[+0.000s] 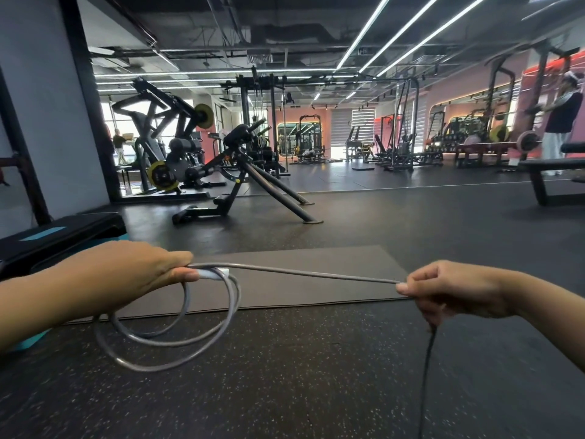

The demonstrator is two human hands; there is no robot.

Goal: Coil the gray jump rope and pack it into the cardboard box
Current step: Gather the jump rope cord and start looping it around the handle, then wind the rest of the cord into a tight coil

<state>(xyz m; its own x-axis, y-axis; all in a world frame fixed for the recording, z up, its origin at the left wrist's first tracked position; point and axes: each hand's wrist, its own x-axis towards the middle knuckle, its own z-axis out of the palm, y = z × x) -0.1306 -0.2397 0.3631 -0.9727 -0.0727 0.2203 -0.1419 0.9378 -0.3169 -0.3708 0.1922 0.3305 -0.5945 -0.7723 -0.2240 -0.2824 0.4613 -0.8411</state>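
My left hand (pixel 126 274) grips a white handle end and a few hanging loops of the gray jump rope (pixel 177 342), which dangle below it above the floor. From that hand a straight stretch of the rope runs right to my right hand (pixel 452 291), which pinches it between thumb and fingers. Below my right hand the rope drops down dark and blurred toward the floor. The cardboard box is not in view.
A dark exercise mat (pixel 285 280) lies on the speckled rubber floor ahead of my hands. A black step platform (pixel 60 239) sits at the left. Gym machines and a bench (pixel 554 175) stand farther back. A person stands at the far right by a barbell rack.
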